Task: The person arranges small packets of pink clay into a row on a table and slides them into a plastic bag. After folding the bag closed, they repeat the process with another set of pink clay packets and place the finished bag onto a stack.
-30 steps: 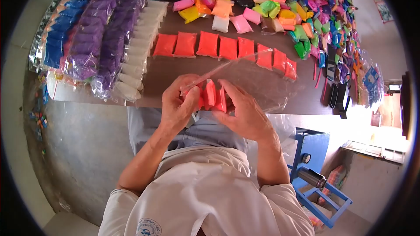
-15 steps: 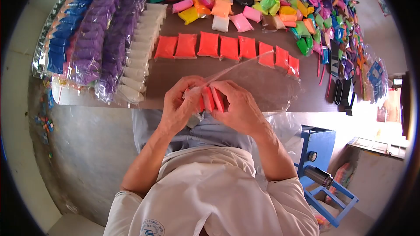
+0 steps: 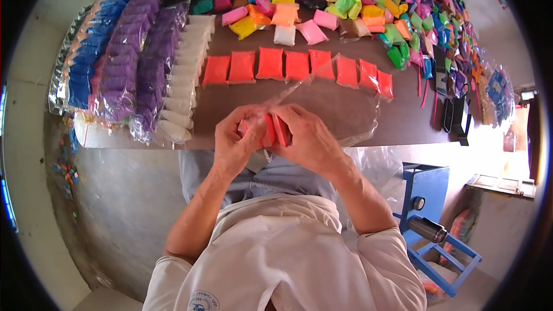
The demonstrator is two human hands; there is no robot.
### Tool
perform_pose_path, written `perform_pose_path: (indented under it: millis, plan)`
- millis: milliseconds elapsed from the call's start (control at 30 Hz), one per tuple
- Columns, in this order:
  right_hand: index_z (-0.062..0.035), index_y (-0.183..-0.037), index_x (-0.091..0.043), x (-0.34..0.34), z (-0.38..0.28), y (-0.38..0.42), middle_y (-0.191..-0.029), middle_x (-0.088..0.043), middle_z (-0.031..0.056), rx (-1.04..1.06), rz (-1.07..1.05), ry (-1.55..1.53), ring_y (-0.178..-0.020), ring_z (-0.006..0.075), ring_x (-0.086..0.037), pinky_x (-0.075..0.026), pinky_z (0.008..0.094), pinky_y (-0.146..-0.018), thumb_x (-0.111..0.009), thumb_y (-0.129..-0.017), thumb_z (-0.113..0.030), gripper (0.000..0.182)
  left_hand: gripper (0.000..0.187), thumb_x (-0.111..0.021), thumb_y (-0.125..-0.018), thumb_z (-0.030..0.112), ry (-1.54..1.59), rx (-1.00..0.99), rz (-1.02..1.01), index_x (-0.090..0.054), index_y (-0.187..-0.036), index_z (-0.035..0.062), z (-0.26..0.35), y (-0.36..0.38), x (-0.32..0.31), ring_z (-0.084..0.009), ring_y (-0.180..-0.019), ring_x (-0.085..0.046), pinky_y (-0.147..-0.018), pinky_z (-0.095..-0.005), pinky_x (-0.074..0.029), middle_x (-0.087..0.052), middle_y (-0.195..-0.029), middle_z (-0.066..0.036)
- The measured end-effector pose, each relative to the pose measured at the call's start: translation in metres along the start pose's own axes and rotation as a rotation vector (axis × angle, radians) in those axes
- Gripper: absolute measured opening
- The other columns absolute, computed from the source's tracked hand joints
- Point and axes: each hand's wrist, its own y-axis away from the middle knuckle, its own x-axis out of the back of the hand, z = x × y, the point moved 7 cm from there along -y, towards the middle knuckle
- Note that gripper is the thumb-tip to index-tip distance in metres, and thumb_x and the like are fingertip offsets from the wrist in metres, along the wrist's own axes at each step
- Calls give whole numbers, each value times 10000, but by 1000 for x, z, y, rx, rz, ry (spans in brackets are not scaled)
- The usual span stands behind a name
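Observation:
Between my two hands, at the table's near edge, is a small stack of red packets standing side by side. My left hand is closed round the stack's left side, its thumb across the front. My right hand grips the right side, fingers curled over the top. A clear plastic bag stretches from the hands out to the right over the table; how its mouth lies round the packets is hidden by my fingers. Just beyond, several red packets lie in a row.
Long strips of purple packets, blue packets and white packets lie at the left. A heap of multicoloured packets covers the table's back. Black scissors lie near the right end. A blue stool with a metal flask stands on the right.
The view has shifted slightly. My hands stay round the red packets, which sit closer together; the clear bag has swung lower and spread toward the right.

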Motion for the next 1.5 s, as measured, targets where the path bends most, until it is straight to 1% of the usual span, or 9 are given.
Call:
perform_pose_path:
  millis: [267, 600, 933, 1000, 1133, 1200, 1267, 1367, 1500]
  plan:
    - [47, -1225, -539, -6, 16, 10, -1242, -575, 225, 13, -159, -83, -1070, 413, -607, -512, 443, -907, -692, -803, -88, 468, 231, -604, -988, 161, -195, -34, 29, -664, -1126, -15, -1, -3, 5, -20, -738, -530, -597, -178, -434, -640, -890, 26]
    - [38, -1262, -557, 7, 18, 20, -1211, -612, 211, -75, -80, 20, -1107, 385, -608, -508, 425, -946, -742, -764, -80, 544, 216, -575, -1000, 153, -219, -92, 38, -670, -1109, -7, 5, 1, 7, 3, -652, -474, -527, -173, -368, -610, -801, 50]
    - [22, -1271, -550, 20, 0, 29, -1198, -627, 188, -38, -99, 75, -1064, 381, -623, -521, 423, -893, -742, -798, -114, 528, 243, -606, -995, 190, -201, -152, 32, -671, -1104, -16, 8, 2, 6, -14, -615, -469, -507, -183, -345, -604, -791, 40]
    - [17, -1189, -619, 55, -26, 43, -1080, -669, 168, 2, -178, 6, -901, 323, -678, -548, 379, -780, -733, -823, -109, 404, 244, -607, -995, 191, -174, -140, 28, -672, -1106, -16, 8, 3, 7, -14, -610, -465, -506, -183, -343, -602, -788, 42]
    - [-14, -962, -720, 150, -18, 82, -810, -697, 58, 76, 114, -194, -642, 111, -638, -514, 263, -596, -708, -840, -48, 127, 236, -601, -995, 186, -240, -192, 37, -673, -1090, -17, 11, 3, 7, -14, -589, -460, -499, -182, -337, -591, -763, 42]
    - [-13, -1010, -710, 193, 14, 85, -851, -714, 39, -135, 448, 131, -697, 80, -636, -509, 242, -616, -712, -833, -34, 178, 231, -601, -995, 186, -210, -174, 28, -672, -1080, -17, 11, 2, 6, -13, -583, -461, -497, -183, -338, -587, -751, 40]
    - [-11, -1009, -702, 205, 73, 70, -809, -696, 41, -269, 556, 107, -689, 91, -632, -499, 230, -638, -706, -846, -59, 170, 227, -601, -994, 185, -185, -152, 13, -671, -1070, -17, 10, 3, 3, -13, -576, -461, -495, -185, -338, -583, -738, 38]
    - [-25, -1057, -704, 201, 148, 68, -926, -720, 64, -321, 532, 152, -769, 110, -661, -511, 236, -648, -734, -815, -62, 246, 223, -596, -997, 183, -159, -91, 51, -666, -1061, -18, 8, 3, 4, -16, -566, -466, -491, -186, -342, -586, -724, 29]
    - [-87, -1238, -645, 180, 153, 57, -1285, -628, 120, -259, 362, 387, -1088, 254, -629, -515, 343, -895, -733, -761, -54, 486, 222, -585, -1001, 176, -182, -131, 40, -664, -1074, -18, 9, 4, 4, -20, -564, -471, -490, -189, -352, -596, -727, 23]
